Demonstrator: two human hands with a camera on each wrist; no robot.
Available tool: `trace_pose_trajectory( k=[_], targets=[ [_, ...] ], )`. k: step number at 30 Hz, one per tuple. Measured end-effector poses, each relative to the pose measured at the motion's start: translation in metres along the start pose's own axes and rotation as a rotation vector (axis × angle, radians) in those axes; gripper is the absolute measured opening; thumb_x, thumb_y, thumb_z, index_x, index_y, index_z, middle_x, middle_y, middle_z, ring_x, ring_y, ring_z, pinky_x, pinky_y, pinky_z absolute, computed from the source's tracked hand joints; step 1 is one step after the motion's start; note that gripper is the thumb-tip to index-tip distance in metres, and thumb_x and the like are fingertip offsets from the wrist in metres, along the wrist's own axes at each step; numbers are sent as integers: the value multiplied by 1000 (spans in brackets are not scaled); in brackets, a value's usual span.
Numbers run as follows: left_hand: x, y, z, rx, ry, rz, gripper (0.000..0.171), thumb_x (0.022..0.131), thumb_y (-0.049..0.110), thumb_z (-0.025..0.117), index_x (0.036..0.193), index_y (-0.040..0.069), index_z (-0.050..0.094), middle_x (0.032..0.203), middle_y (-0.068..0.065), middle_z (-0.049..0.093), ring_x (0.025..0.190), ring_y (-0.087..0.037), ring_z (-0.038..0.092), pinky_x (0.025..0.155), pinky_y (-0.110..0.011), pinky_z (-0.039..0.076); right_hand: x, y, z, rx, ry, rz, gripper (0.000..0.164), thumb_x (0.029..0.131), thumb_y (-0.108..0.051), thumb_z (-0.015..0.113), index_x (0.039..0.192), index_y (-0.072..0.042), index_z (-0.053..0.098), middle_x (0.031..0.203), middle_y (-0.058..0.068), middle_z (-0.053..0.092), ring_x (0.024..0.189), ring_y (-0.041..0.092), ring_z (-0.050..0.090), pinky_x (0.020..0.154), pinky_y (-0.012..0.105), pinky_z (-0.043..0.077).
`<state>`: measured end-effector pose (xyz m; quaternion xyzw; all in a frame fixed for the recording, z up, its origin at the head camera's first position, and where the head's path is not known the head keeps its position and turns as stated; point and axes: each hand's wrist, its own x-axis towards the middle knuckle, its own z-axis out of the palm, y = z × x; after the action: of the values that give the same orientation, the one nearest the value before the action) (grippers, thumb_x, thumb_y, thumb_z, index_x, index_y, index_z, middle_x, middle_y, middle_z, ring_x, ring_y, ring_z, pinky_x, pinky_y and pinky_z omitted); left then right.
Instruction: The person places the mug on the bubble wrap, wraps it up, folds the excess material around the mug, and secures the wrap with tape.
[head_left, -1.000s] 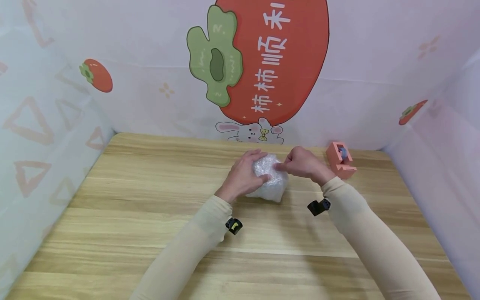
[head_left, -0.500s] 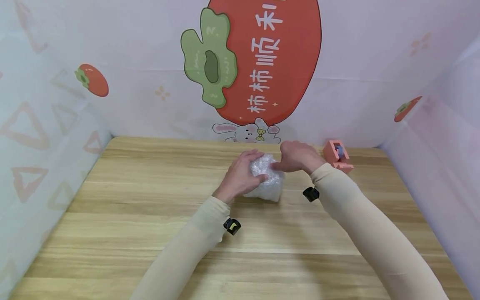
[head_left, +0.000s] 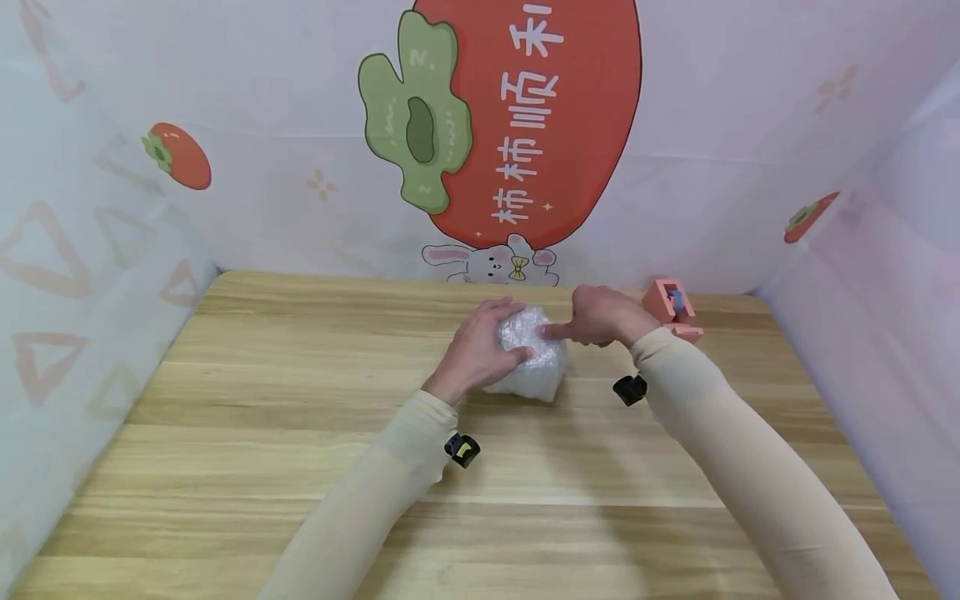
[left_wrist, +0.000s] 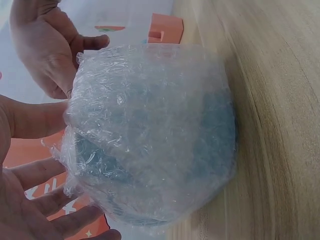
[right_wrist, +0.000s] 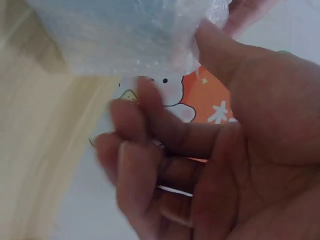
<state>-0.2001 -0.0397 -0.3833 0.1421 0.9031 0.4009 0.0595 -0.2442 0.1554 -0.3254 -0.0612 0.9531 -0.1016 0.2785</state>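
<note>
A bubble-wrapped bundle (head_left: 528, 379) stands on the wooden table, and something blue-green shows through the plastic in the left wrist view. My left hand (head_left: 478, 352) grips its upper end from the left, thumb on the near side and fingers on the far side. From the right, my right hand (head_left: 606, 317) presses its straight thumb onto the top of the wrap. The other right fingers (right_wrist: 135, 170) are bent beside the bundle with nothing between them, partly blurred. Loose wrap edges (left_wrist: 65, 150) stick up around the left fingers.
A pink tape dispenser (head_left: 658, 300) with a bluish roll stands at the back right, partly behind my right wrist. Printed cloth walls (head_left: 285, 208) enclose the wooden table (head_left: 300, 383) at the back and both sides.
The right hand's curled fingers have loosened and shifted while its thumb stays on the top of the wrap. The left hand keeps its grip. The head view has shifted slightly.
</note>
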Motion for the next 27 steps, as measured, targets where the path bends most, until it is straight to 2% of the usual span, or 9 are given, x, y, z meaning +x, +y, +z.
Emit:
trace_pose_trajectory(
  k=[3, 5, 10, 16, 19, 22, 27],
  targets=[
    [0, 1, -1, 3, -3, -8, 66, 87, 25, 81, 147, 16, 55, 160, -5, 39, 146, -30, 36, 116, -54, 32, 2, 8, 2, 135, 13, -65, 51, 90, -53, 73, 73, -6, 68, 61, 2, 56, 56, 16, 54, 58, 30, 50],
    [0, 1, -1, 3, -8, -12, 66, 88, 25, 80, 147, 16, 54, 160, -5, 38, 146, -31, 35, 116, -54, 32, 4, 16, 2, 235, -7, -106, 48, 91, -48, 73, 74, -4, 68, 64, 3, 58, 60, 18, 56, 63, 31, 54],
    [0, 1, -1, -5, -4, -12, 66, 87, 24, 81, 147, 15, 55, 160, -6, 39, 146, -31, 36, 117, -53, 31, 4, 36, 3, 459, -40, -175, 39, 97, -38, 69, 92, 0, 73, 86, 11, 67, 80, 24, 63, 77, 36, 60],
    [1, 1, -1, -16, 3, -5, 66, 86, 22, 81, 146, 15, 56, 159, -7, 40, 145, -31, 37, 117, -52, 31, 0, 52, 11, 643, -28, -176, 44, 99, -40, 67, 107, 3, 72, 108, 21, 67, 98, 33, 65, 88, 45, 59],
    [1, 1, -1, -13, 2, -12, 66, 86, 23, 81, 147, 16, 55, 159, -6, 39, 145, -32, 36, 117, -53, 32, -2, 52, 17, 701, -35, -202, 38, 99, -32, 67, 109, 4, 72, 106, 20, 66, 100, 37, 63, 89, 49, 57],
    [0, 2, -2, -13, 3, -13, 66, 86, 23, 82, 147, 16, 55, 160, -6, 39, 145, -32, 36, 116, -54, 31, -4, 52, 23, 764, -51, -234, 30, 100, -22, 65, 103, 7, 69, 100, 18, 65, 99, 38, 63, 90, 52, 57],
    [1, 2, -1, -12, 3, -5, 66, 86, 22, 82, 147, 15, 56, 159, -6, 40, 145, -32, 37, 117, -54, 31, -2, 54, 32, 853, -63, -269, 22, 102, -11, 60, 104, 10, 66, 94, 16, 64, 91, 31, 65, 92, 56, 54]
  ],
)
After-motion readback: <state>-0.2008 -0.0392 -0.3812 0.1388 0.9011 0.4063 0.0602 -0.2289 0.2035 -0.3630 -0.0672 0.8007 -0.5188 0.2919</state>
